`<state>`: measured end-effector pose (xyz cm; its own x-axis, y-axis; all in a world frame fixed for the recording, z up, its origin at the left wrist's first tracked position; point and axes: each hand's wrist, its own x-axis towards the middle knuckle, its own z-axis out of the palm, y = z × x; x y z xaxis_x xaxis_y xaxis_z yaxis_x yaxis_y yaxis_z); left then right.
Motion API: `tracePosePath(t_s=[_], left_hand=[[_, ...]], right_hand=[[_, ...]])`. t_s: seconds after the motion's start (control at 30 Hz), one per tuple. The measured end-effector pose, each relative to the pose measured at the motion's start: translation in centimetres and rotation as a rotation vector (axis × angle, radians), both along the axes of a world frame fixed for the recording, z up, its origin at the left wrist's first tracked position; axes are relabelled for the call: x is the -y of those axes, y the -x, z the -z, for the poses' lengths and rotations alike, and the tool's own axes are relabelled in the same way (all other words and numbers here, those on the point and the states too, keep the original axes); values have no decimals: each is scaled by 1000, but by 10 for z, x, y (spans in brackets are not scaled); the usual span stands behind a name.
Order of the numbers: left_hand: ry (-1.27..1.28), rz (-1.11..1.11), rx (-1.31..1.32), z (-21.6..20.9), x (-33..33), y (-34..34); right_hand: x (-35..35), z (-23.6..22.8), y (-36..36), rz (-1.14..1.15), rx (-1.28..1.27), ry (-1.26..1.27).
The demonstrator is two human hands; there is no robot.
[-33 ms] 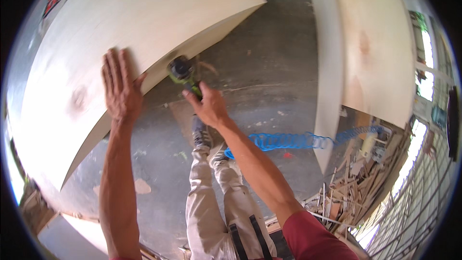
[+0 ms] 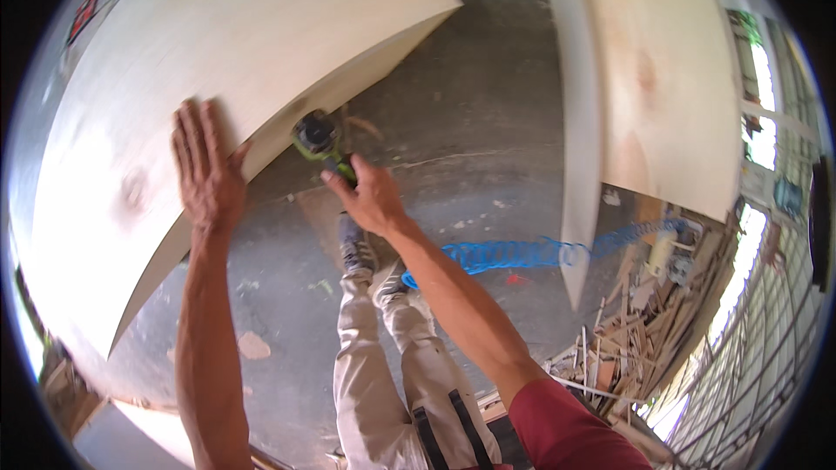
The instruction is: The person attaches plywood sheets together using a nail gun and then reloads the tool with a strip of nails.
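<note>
From where I stand, the person's left hand (image 2: 209, 183) lies open on the large, flat, cream-coloured slab (image 2: 261, 43), fingers together and pointing away from the body, thumb spread out toward the slab's near edge. The right hand (image 2: 370, 196) is closed around the handle of a black-and-green handheld power tool with a rounded black head (image 2: 315, 130). That tool is right at the slab's near edge, its head overlapping the pale side face; I can't make out whether it actually touches.

Both bare forearms reach up toward the slab, the right one coming out of a dark red short sleeve (image 2: 562, 422). Below the slab's near edge, between the arms, I see the person's off-white trousers (image 2: 374, 374) and grey lace-up shoes (image 2: 355, 252) on the dark grey, scuffed floor (image 2: 488, 78).

To the right of the slab, a bright blue coiled plastic hose (image 2: 514, 254) stretches out from behind the right forearm; its link to the tool is hidden from me. Farther right of the slab, across a strip of floor, stands a second cream-coloured piece with a broad flat face (image 2: 670, 96). Lower right of the slab, past the hose, sits a jumbled heap of thin brown wood offcuts (image 2: 631, 331).
</note>
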<state>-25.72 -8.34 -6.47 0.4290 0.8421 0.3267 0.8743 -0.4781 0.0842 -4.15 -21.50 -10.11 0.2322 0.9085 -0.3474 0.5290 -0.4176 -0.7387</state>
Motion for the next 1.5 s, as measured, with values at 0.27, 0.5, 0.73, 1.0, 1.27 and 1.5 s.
tracePosePath(t_s=[0.27,0.5,0.73,1.0,1.27,1.5], left_hand=[[-106,50,-87,4,1,-3],[-61,43,-75,5,1,4],[-65,44,-76,0,-2,6],[-95,40,-63,3,0,1],[-88,27,-92,1,1,0],[-94,25,-72,-1,0,1]], right_hand=[[66,-7,-86,111,159,172],[155,-63,-133,202,210,388],[171,-107,-146,477,-85,424],[70,-161,-184,522,-525,162],[-43,-202,-211,368,-574,112],[-90,-208,-220,328,-526,129]])
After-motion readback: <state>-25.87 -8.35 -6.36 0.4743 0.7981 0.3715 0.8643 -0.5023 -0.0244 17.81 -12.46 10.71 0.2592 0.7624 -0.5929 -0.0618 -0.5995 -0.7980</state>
